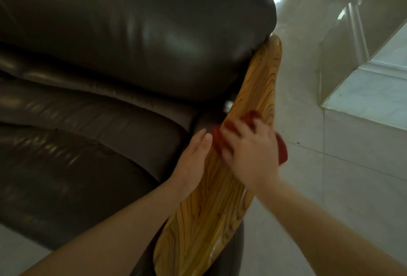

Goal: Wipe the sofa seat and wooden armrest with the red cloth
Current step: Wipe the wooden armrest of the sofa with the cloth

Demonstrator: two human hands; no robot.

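A long wooden armrest [257,86] with dark grain runs along the right side of a dark brown leather sofa. My right hand [248,154] presses the red cloth [283,150] flat onto the armrest's middle; the cloth shows around my fingers and hangs over the outer edge. My left hand [193,161] rests with straight fingers on the armrest's inner edge, beside the sofa seat [77,161]. The cloth is mostly hidden under my right hand, which is blurred.
The sofa's back cushion [143,26] bulges above the seat. Pale tiled floor [330,187] lies to the right of the armrest. A white marble step or plinth [374,90] stands at the far right.
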